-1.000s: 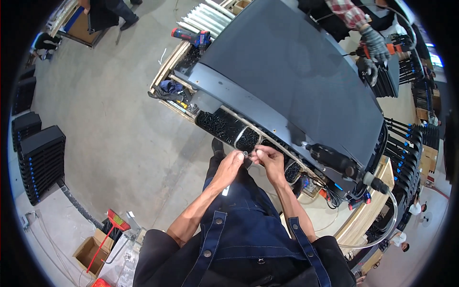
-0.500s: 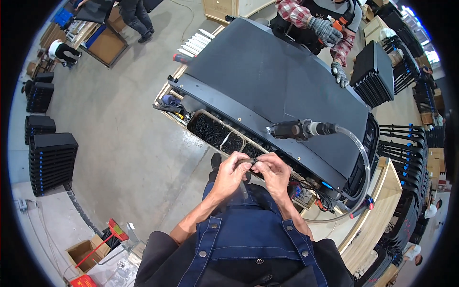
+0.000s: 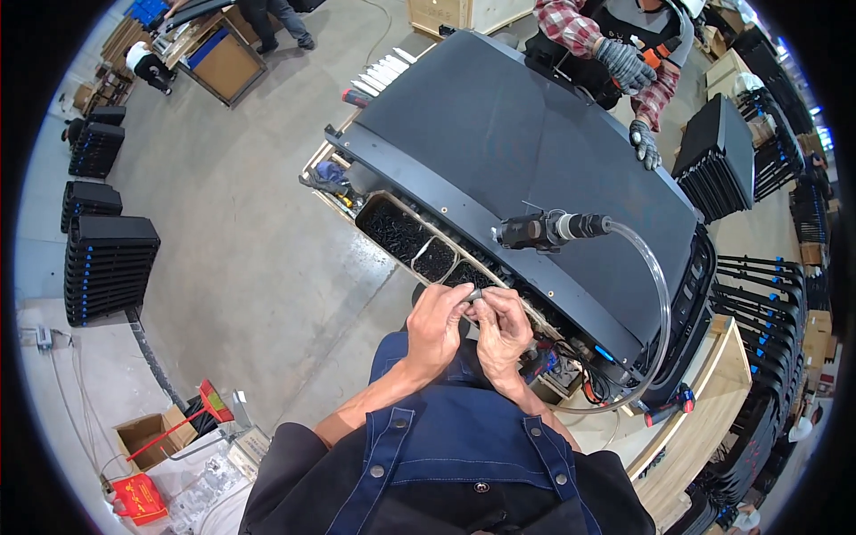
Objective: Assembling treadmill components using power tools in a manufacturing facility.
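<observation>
My left hand [image 3: 437,325] and my right hand [image 3: 501,328] meet in front of my chest, fingertips pinched together on a small grey part [image 3: 475,293]. Just beyond them runs a wooden tray [image 3: 406,214] with compartments full of small black parts. Behind the tray lies a large black panel [image 3: 517,143] on the bench. A black air tool [image 3: 539,230] with a clear hose [image 3: 655,294] rests on the panel's near edge, a little above my hands.
A person in a plaid shirt and grey gloves [image 3: 624,62] works at the panel's far side. Stacks of black trays [image 3: 107,263] stand on the left floor, more black racks [image 3: 758,285] on the right. A broom and cardboard boxes [image 3: 152,432] sit lower left.
My view has tilted, bringing the air tool and hose into sight on the panel. My hands stayed together, drawn slightly closer to my chest, still working the small part.
</observation>
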A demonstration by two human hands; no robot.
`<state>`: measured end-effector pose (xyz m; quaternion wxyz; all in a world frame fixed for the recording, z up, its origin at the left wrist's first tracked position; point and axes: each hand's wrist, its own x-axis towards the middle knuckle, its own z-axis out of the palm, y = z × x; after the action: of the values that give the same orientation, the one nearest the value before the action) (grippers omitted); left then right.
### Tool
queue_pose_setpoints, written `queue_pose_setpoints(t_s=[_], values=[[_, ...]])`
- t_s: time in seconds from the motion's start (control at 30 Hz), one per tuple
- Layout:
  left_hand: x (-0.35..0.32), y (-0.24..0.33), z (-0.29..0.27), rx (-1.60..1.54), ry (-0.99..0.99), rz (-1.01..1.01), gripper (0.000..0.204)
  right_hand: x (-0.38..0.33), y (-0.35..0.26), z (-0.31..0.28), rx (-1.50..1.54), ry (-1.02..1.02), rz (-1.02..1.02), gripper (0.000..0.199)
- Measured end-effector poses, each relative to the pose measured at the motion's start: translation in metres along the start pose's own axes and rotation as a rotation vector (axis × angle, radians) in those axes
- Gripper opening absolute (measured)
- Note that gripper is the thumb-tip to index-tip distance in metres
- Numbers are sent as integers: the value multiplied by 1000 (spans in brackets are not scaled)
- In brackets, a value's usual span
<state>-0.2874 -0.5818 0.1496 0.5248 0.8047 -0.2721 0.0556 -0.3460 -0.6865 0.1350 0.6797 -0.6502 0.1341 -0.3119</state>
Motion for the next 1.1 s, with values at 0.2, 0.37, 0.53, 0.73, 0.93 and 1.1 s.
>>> queue_pose_setpoints(t_s=[0.2, 0.37, 0.53, 0.73, 0.93, 1.1], values=[[14, -44, 7, -643, -294, -624, 29, 7, 27, -13, -264, -138, 70, 8], [15, -124, 35, -711, -521, -1016, 36, 26, 25, -39, -273, 16, 424, 13], [39, -183, 82, -997, -605, -1345, 12, 108, -28, -9, -242, 139, 224, 58], [55, -219, 147, -1533, -730, -1452, 14, 157, 6, -12, -4, 14, 93, 67], [82, -206, 142, -1265, -957, -1266, 29, 139, 2, 1, -99, 192, 94, 71], [69, -217, 158, -1343, -918, -1281, 26, 141, 5, 3, -114, 201, 116, 71]])
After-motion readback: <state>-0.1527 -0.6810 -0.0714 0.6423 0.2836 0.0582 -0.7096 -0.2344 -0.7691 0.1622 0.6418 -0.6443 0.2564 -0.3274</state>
